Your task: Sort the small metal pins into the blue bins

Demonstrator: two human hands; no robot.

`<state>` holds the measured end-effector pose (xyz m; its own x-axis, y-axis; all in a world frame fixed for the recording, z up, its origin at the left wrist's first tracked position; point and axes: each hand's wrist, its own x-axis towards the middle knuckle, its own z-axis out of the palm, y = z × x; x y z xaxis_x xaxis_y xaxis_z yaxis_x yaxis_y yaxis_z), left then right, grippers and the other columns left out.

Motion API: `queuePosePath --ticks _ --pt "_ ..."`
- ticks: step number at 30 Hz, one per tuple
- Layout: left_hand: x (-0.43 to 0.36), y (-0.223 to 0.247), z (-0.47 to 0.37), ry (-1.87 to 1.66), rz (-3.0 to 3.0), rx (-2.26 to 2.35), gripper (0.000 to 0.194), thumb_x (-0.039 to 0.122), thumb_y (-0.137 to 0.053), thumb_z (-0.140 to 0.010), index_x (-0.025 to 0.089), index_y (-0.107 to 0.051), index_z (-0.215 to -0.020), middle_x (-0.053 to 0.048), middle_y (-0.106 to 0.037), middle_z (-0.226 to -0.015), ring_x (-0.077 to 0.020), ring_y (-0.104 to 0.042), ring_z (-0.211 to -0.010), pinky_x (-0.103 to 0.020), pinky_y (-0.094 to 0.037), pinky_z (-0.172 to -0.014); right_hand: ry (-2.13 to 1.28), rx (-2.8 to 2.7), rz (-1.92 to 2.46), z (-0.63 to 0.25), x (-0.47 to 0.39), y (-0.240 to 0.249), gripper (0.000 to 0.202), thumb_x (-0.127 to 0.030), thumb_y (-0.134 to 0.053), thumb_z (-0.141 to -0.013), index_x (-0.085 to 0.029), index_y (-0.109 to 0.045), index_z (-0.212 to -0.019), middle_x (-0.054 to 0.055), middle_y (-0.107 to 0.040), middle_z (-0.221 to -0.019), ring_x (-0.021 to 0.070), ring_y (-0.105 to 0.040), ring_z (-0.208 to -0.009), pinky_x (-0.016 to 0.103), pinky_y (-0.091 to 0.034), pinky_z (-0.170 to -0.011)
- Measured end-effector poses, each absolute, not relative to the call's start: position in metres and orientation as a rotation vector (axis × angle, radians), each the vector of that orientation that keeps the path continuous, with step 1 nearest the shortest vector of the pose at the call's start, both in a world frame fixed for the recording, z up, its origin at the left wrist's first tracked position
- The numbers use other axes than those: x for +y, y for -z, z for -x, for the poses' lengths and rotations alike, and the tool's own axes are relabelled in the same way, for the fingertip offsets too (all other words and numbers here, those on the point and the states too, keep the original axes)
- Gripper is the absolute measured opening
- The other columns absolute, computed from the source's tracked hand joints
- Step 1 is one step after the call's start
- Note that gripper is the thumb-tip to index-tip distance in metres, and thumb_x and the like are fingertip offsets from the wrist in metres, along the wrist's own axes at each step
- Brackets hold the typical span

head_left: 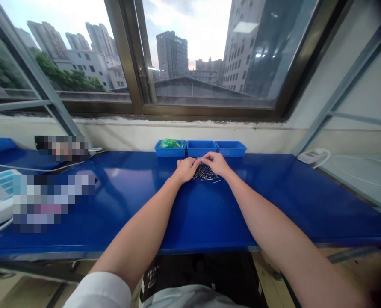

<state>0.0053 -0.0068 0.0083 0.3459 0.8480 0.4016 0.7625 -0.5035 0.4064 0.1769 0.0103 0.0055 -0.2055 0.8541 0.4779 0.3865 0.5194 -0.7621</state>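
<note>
A pile of thin metal screws or nails (205,173) lies on the blue table, too small to tell which. My left hand (187,169) is at the pile's left side, its fingers curled and thumb toward the pile. Just across from it, my right hand (216,163) pinches thumb and forefinger together above the pile's far right side. The fingertips of both hands almost meet. Whatever they hold is too small or hidden to make out. Right behind the hands stand three blue bins; the left bin (170,149) holds green pieces, while the middle bin (200,147) is partly covered by my fingers.
The right bin (231,148) stands against the wall under the window. A blue tabletop (129,214) spreads around my arms. A white device (1,196) and blurred items are at left, with a cable. A white power strip (312,155) lies at far right, beside a metal frame.
</note>
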Motion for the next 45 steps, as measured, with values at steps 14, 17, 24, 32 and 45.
queuePosePath --ticks 14,17,24,32,45 --pt "-0.005 -0.009 -0.005 -0.974 -2.377 1.476 0.027 0.034 -0.043 -0.09 0.019 -0.065 -0.084 -0.005 -0.069 -0.088 -0.0199 -0.062 -0.086 -0.029 -0.041 -0.077 -0.954 -1.641 1.054 -0.177 0.01 -0.004 0.026 -0.038 -0.071 -0.065 -0.015 -0.061 -0.072 0.005 -0.066 -0.063 0.0112 -0.053 -0.051 0.026 -0.043 -0.053" --pt "-0.006 -0.01 -0.004 -0.937 -2.362 1.488 0.035 0.035 -0.037 -0.092 0.018 -0.065 -0.08 -0.005 -0.069 -0.084 -0.0197 -0.062 -0.084 -0.029 -0.041 -0.075 -0.956 -1.589 1.016 -0.177 0.01 -0.006 0.027 -0.035 -0.074 -0.06 -0.015 -0.062 -0.073 0.004 -0.066 -0.064 0.0118 -0.054 -0.054 0.026 -0.043 -0.055" --pt "-0.005 -0.01 -0.004 -0.982 -2.349 1.498 0.025 0.03 -0.043 -0.09 0.019 -0.064 -0.083 -0.005 -0.069 -0.085 -0.0198 -0.062 -0.085 -0.029 -0.042 -0.076 -1.041 -1.523 0.982 -0.178 0.005 -0.01 0.025 -0.032 -0.074 -0.057 -0.015 -0.063 -0.071 0.003 -0.066 -0.062 0.0111 -0.052 -0.05 0.026 -0.04 -0.052" --pt "-0.002 -0.005 -0.003 -1.119 -2.266 1.486 0.024 0.032 -0.046 -0.089 0.021 -0.061 -0.103 -0.003 -0.068 -0.101 -0.0184 -0.06 -0.098 -0.031 -0.041 -0.089 -0.913 -1.443 0.976 -0.185 0.013 -0.007 0.023 -0.036 -0.07 -0.06 -0.016 -0.065 -0.07 0.004 -0.066 -0.063 0.0133 -0.054 -0.055 0.025 -0.039 -0.051" --pt "0.002 -0.001 -0.002 -0.96 -2.268 1.653 0.023 0.03 -0.046 -0.088 0.022 -0.06 -0.104 -0.005 -0.066 -0.107 -0.0213 -0.057 -0.105 -0.037 -0.037 -0.091 -0.341 -1.406 1.293 -0.22 0.036 -0.003 0.047 -0.022 -0.063 -0.064 -0.013 -0.064 -0.109 0.009 -0.068 -0.098 0.0209 -0.058 -0.089 0.036 -0.045 -0.086"
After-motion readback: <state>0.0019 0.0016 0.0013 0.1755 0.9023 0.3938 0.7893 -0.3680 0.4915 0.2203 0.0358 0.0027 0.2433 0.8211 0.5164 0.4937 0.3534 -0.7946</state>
